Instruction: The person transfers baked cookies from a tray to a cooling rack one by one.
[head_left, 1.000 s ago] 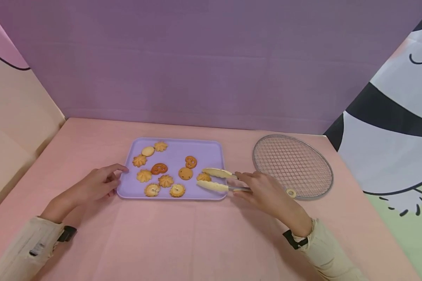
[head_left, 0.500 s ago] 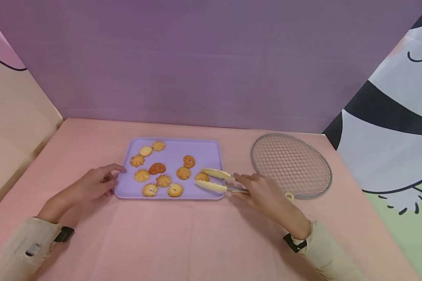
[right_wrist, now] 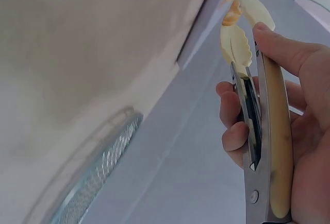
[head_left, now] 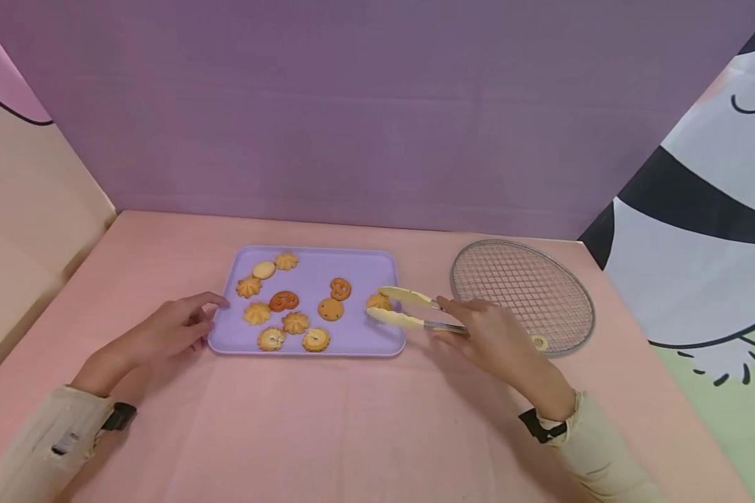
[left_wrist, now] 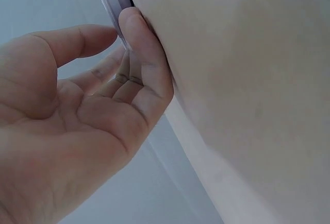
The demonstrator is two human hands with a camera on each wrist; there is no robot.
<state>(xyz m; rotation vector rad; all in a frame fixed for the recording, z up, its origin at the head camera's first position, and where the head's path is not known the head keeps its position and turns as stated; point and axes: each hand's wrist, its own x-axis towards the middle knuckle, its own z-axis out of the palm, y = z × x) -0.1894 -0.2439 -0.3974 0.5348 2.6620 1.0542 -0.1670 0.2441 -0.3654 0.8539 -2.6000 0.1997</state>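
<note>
My right hand (head_left: 497, 342) grips a pair of tongs (head_left: 395, 318) with cream scalloped tips and metal arms. Between the tips is a golden star-shaped cookie (head_left: 378, 302), over the right side of a purple tray (head_left: 365, 262); the right wrist view shows it clasped there. At the tray's left edge, my left hand (head_left: 170, 328) holds the rim, thumb and bent fingers about it in the left wrist view. The tray bears several cookies, among them pretzel shapes (head_left: 284, 301), a round dotted cookie (head_left: 331, 309) and a crimped round one (head_left: 316, 340).
Right of the tray, a round wire mesh rack (head_left: 522, 293) lies on the pink tabletop (head_left: 327, 426), partly behind my right hand. A purple backdrop (head_left: 352, 119) rises at the far edge. Printed panels stand at both sides, a panda (head_left: 686, 244) on the right one.
My right hand has shifted right and a little away from me, and the star-shaped cookie has moved along with the tongs. My left hand stays at the tray's rim.
</note>
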